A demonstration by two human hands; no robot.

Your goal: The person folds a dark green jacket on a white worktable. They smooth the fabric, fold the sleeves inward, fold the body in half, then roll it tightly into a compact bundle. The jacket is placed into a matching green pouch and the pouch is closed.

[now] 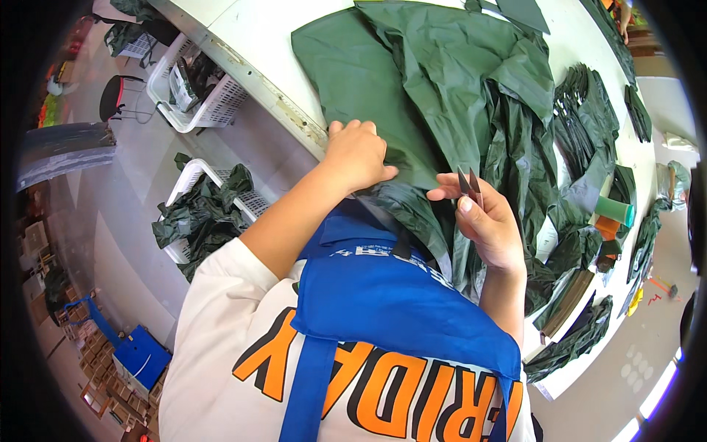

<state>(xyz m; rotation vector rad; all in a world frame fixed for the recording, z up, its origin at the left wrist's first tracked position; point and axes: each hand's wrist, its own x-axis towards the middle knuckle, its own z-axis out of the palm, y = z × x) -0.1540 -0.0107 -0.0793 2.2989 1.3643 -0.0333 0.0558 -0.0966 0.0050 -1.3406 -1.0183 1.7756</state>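
Dark green coated fabric (368,70) spreads over the white table, smooth at the left and bunched in folds at the right. My left hand (357,158) is closed on its near left edge, the thumb pointing right and the fingertips hidden. To the right, my right hand (490,221) is raised over the fabric's folds and grips a small pair of thread snips (469,183). Their two pointed blades stick up past the fingers, slightly apart. Part of the fabric hangs down in front of my blue apron (398,295).
White baskets (224,103) with dark goods stand on the floor left of the table edge (254,81); green fabric (202,210) spills from the nearer one. At the table's right lie a stack of dark green pieces (585,110), a green thread cone (616,211) and more bundles.
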